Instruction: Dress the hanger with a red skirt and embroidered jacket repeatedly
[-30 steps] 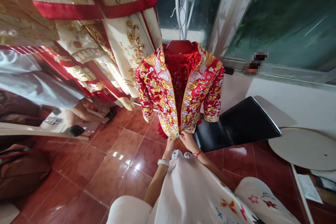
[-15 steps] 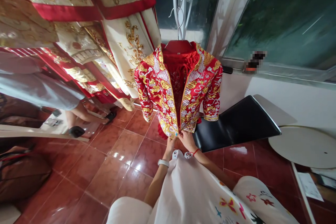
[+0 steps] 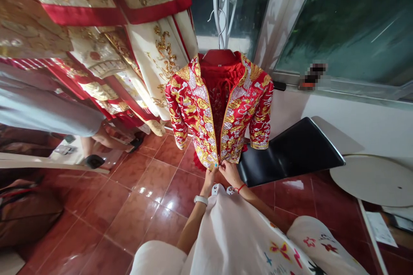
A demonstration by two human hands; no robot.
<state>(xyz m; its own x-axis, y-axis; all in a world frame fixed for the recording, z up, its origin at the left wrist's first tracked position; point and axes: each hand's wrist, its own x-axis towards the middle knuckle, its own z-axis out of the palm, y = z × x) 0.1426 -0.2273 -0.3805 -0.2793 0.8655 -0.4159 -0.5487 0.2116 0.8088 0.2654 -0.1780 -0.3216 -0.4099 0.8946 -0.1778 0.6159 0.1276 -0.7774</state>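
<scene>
A red jacket [image 3: 200,114] with gold and silver embroidery hangs from a hanger [image 3: 221,30] in front of me. Its front is parted from the collar down, and the two edges come close together at the bottom hem. There my left hand [image 3: 210,177] pinches the hem on the left edge. Beside it, my right hand [image 3: 229,172] has its fingers closed on the lower end of the right edge. Whether a zipper end sits between the fingers is too small to tell. The lower back of the jacket is hidden behind its front.
A black chair [image 3: 290,150] stands right of the jacket, beside a round white table [image 3: 371,180]. Cream and red embroidered garments [image 3: 151,38] hang at the left. Another person's leg [image 3: 106,137] shows at the left, near a brown bag [image 3: 29,215]. Red tiles [image 3: 135,206] cover the floor.
Hardly anything differs. Both hands stay at the jacket's hem, with only a slight shift of the fingers. The other person at the left has moved a little.
</scene>
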